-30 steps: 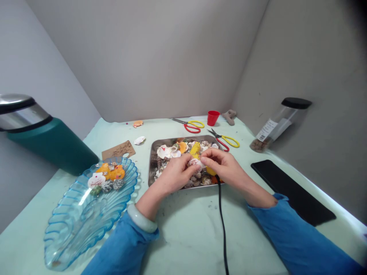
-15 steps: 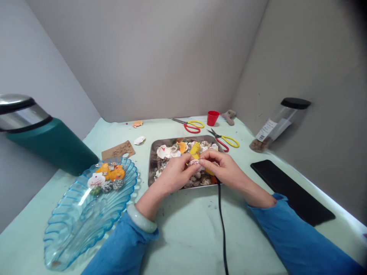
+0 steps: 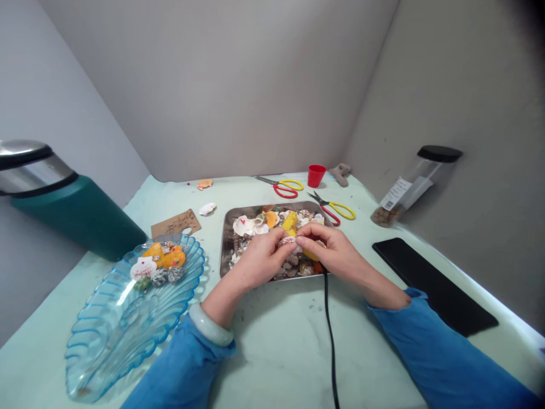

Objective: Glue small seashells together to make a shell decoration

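Observation:
Over a metal tray (image 3: 222,253) full of shells, my two hands meet at the fingertips. My left hand (image 3: 264,254) is closed on a small whitish shell with reddish marks (image 3: 286,241). From the other side, the pinched fingers of my right hand (image 3: 330,244) press on the same shell. Below and behind the hands lies a yellow tool, perhaps a glue gun (image 3: 290,221), partly hidden by my fingers. Its black cord (image 3: 329,329) runs toward me across the table. White, orange and brown shells surround it in the tray.
A blue leaf-shaped dish (image 3: 123,318) with several shells stands at left, beside a green bottle (image 3: 76,213) and a cardboard piece (image 3: 175,224). Behind the tray are two scissors (image 3: 285,190) (image 3: 334,210) and a red cup (image 3: 315,176). A clear jar (image 3: 404,193) and black pad (image 3: 432,287) are at right.

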Tool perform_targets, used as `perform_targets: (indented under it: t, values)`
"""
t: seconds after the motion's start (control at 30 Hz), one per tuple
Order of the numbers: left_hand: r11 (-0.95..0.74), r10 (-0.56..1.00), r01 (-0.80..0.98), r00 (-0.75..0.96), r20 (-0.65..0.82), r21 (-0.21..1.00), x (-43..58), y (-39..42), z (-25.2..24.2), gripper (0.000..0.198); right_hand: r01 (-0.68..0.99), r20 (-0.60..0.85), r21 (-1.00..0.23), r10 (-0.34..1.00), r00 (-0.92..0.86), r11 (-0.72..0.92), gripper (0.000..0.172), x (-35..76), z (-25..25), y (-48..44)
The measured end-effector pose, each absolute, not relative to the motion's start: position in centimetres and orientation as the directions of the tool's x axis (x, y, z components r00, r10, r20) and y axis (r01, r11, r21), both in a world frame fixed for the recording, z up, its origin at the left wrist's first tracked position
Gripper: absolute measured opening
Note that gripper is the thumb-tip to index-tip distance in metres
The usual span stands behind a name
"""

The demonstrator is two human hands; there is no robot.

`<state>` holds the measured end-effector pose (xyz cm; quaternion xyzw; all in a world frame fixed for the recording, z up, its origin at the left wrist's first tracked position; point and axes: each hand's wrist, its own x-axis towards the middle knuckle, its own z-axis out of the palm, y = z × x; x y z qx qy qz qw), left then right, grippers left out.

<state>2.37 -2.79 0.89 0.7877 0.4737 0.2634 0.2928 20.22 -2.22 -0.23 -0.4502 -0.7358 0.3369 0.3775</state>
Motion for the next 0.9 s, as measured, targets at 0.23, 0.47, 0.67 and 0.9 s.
perform_targets:
  t: [0.23,0.47,0.67,0.9]
  values:
    - [-0.372,0.902,0.579,0.412,0.134,0.725,2.4,-2.81,0.99,0.025,0.395,0.254,-0.842,0.917,-0.308,0.366,0.017,20.25,-0.34,-2.23]
    - [-0.349,0.912,0.577,0.389,0.127,0.739,2.31,-2.87,0.6,0.023,0.321,0.236,-0.889,0.927,-0.291,0.327,0.017,20.21,-0.36,-2.22]
    - [-0.373,0.896,0.582,0.428,0.118,0.723,2.31,-2.84,0.68,0.023,0.299,0.229,-0.901,0.929,-0.292,0.316,0.018,20.26,-0.55,-2.18]
    - [-0.397,0.885,0.565,0.446,0.138,0.723,2.29,-2.79,0.67,0.022,0.311,0.193,-0.908,0.939,-0.284,0.281,0.02,20.22,-0.53,-2.14]
